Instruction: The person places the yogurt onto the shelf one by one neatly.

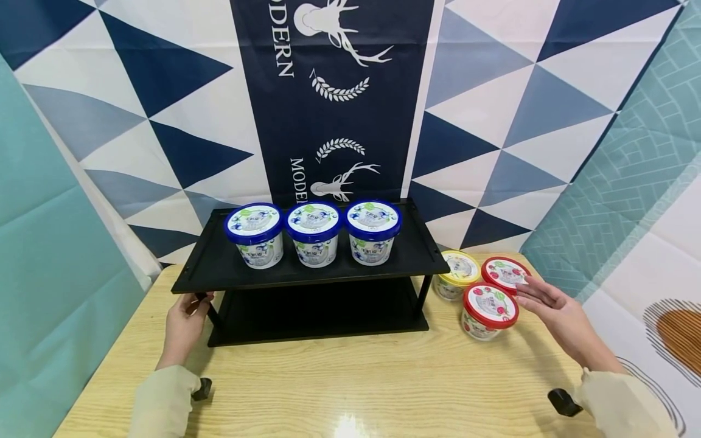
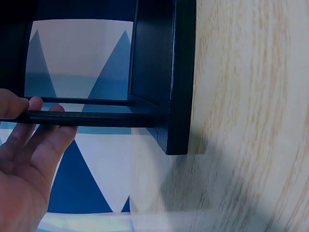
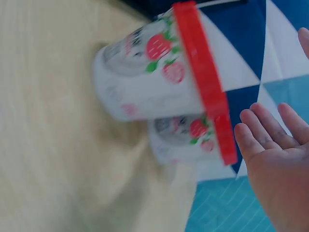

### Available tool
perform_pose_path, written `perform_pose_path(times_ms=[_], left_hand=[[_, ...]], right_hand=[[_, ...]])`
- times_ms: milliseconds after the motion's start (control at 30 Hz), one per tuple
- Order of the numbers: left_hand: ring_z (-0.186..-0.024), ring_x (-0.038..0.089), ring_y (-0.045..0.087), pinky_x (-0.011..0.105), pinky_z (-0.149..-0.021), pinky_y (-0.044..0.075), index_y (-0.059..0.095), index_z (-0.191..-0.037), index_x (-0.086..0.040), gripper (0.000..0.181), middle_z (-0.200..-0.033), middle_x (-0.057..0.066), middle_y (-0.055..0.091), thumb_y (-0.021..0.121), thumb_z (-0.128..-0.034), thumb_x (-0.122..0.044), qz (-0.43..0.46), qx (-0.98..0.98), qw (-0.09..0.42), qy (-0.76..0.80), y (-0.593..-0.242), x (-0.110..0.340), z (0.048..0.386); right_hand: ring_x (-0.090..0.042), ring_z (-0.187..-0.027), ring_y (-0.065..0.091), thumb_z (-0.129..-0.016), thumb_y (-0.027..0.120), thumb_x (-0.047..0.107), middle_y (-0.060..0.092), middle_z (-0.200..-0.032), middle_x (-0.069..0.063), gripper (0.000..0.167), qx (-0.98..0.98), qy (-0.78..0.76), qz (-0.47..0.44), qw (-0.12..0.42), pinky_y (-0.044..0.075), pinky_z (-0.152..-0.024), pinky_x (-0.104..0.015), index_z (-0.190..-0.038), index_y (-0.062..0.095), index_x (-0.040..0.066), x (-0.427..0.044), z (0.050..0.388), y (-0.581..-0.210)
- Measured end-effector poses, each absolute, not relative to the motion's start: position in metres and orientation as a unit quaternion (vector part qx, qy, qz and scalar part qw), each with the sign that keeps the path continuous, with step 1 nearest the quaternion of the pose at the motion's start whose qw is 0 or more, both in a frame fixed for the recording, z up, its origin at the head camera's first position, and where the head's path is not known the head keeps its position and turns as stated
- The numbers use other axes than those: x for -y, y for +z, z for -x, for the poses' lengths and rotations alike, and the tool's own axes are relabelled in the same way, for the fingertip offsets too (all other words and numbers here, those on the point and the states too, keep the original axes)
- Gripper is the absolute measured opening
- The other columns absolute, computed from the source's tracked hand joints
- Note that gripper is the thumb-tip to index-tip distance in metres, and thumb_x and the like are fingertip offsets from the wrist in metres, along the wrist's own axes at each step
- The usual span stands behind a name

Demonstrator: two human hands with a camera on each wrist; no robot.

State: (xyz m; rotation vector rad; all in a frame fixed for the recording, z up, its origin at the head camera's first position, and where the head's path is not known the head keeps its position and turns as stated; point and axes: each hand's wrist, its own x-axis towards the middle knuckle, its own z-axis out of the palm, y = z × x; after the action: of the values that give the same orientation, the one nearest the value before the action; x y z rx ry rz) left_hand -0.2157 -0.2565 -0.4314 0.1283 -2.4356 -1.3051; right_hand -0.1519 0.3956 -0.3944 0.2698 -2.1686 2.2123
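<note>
My left hand (image 1: pixel 185 323) pinches the front left post (image 2: pixel 96 119) of a black two-tier rack (image 1: pixel 323 277), thumb on one side and fingers on the other. Beside the red-lidded tubs, my right hand (image 1: pixel 561 319) is held with fingers extended and nothing in it. The nearer red-lidded tub (image 1: pixel 489 311) shows strawberries on its side in the right wrist view; another red-lidded tub (image 1: pixel 505 274) stands behind it, near my fingertips. A yellow-lidded tub (image 1: pixel 457 274) stands to their left, next to the rack.
Three blue-lidded tubs (image 1: pixel 314 234) stand in a row on the rack's upper shelf. The wooden table (image 1: pixel 328 377) extends in front. Behind it hangs a patterned cloth (image 1: pixel 471 121), and a teal cloth (image 1: pixel 49 274) borders the left side.
</note>
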Motion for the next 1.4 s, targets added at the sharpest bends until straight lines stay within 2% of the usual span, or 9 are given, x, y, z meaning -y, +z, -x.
perform_pose_path(times_ms=[200, 467, 533, 633, 700, 800, 1033, 1167, 1400], left_hand=[[-0.086, -0.021, 0.045, 0.0, -0.08, 0.036, 0.058, -0.111, -0.006, 0.019, -0.112, 0.015, 0.061, 0.046, -0.0963, -0.008, -0.048, 0.864, 0.191, -0.463, -0.431, 0.257, 0.216], [-0.086, -0.02, 0.045, -0.001, -0.079, 0.036, 0.058, -0.111, -0.007, 0.018, -0.113, 0.016, 0.06, 0.047, -0.0966, -0.01, -0.052, 0.86, 0.186, -0.472, -0.431, 0.257, 0.215], [-0.086, -0.021, 0.044, -0.001, -0.078, 0.037, 0.058, -0.111, -0.007, 0.019, -0.113, 0.016, 0.06, 0.047, -0.0967, -0.011, -0.052, 0.86, 0.183, -0.474, -0.432, 0.257, 0.215], [-0.085, -0.021, 0.044, -0.001, -0.077, 0.036, 0.057, -0.112, -0.007, 0.019, -0.113, 0.016, 0.06, 0.047, -0.0967, -0.011, -0.053, 0.86, 0.182, -0.474, -0.432, 0.258, 0.215], [-0.085, -0.021, 0.044, -0.001, -0.078, 0.036, 0.057, -0.111, -0.006, 0.018, -0.113, 0.016, 0.061, 0.047, -0.0965, -0.01, -0.05, 0.861, 0.185, -0.472, -0.433, 0.258, 0.215], [-0.085, -0.021, 0.044, -0.001, -0.079, 0.036, 0.058, -0.111, -0.006, 0.019, -0.112, 0.017, 0.061, 0.047, -0.0963, -0.01, -0.048, 0.862, 0.188, -0.469, -0.434, 0.258, 0.215], [-0.084, -0.021, 0.044, -0.001, -0.079, 0.035, 0.058, -0.111, -0.004, 0.02, -0.112, 0.017, 0.062, 0.047, -0.0967, -0.012, -0.052, 0.86, 0.183, -0.474, -0.432, 0.257, 0.215], [-0.084, -0.022, 0.044, 0.0, -0.079, 0.036, 0.058, -0.112, -0.005, 0.02, -0.113, 0.017, 0.062, 0.047, -0.0968, -0.012, -0.057, 0.859, 0.181, -0.476, -0.431, 0.256, 0.216], [-0.084, -0.022, 0.043, -0.001, -0.078, 0.036, 0.058, -0.112, -0.005, 0.02, -0.114, 0.017, 0.062, 0.048, -0.0969, -0.013, -0.057, 0.862, 0.177, -0.472, -0.43, 0.256, 0.216]], right_hand=[[0.001, -0.102, 0.062, -0.095, 0.044, -0.006, 0.065, -0.115, 0.012, 0.04, 0.663, 0.741, -0.105, 0.019, 0.048, -0.084, -0.009, -0.125, 0.05, 0.02, -0.406, 0.148, -0.416], [0.007, -0.101, 0.06, -0.095, 0.048, -0.001, 0.064, -0.112, 0.018, 0.038, 0.683, 0.726, -0.077, 0.019, 0.048, -0.082, -0.007, -0.121, 0.048, 0.026, -0.411, 0.146, -0.436], [0.008, -0.101, 0.059, -0.095, 0.049, 0.0, 0.062, -0.112, 0.02, 0.04, 0.696, 0.715, -0.065, 0.019, 0.049, -0.081, -0.008, -0.129, 0.044, 0.019, -0.411, 0.146, -0.439], [0.01, -0.1, 0.058, -0.095, 0.051, 0.004, 0.06, -0.11, 0.024, 0.056, 0.722, 0.69, -0.042, 0.006, 0.049, -0.08, -0.008, -0.144, 0.025, 0.003, -0.41, 0.145, -0.442], [0.012, -0.098, 0.057, -0.095, 0.051, 0.006, 0.058, -0.109, 0.027, 0.067, 0.739, 0.673, -0.028, -0.002, 0.049, -0.079, -0.009, -0.145, 0.01, -0.01, -0.409, 0.145, -0.443], [0.013, -0.097, 0.056, -0.095, 0.052, 0.008, 0.056, -0.107, 0.029, 0.073, 0.75, 0.661, -0.017, -0.013, 0.049, -0.078, -0.008, -0.143, 0.001, -0.015, -0.407, 0.146, -0.445], [0.014, -0.096, 0.055, -0.095, 0.053, 0.008, 0.054, -0.105, 0.03, 0.078, 0.752, 0.659, -0.005, -0.028, 0.049, -0.079, -0.008, -0.143, -0.004, -0.015, -0.402, 0.146, -0.451], [0.018, -0.097, 0.05, -0.094, 0.055, 0.015, 0.047, -0.106, 0.031, 0.081, 0.78, 0.624, 0.017, -0.044, 0.047, -0.08, -0.007, -0.145, -0.002, -0.011, -0.399, 0.148, -0.454], [0.021, -0.096, 0.044, -0.093, 0.058, 0.025, 0.04, -0.118, 0.018, 0.089, 0.8, 0.593, 0.056, -0.067, 0.045, -0.079, -0.006, -0.147, -0.006, -0.003, -0.393, 0.149, -0.457]])
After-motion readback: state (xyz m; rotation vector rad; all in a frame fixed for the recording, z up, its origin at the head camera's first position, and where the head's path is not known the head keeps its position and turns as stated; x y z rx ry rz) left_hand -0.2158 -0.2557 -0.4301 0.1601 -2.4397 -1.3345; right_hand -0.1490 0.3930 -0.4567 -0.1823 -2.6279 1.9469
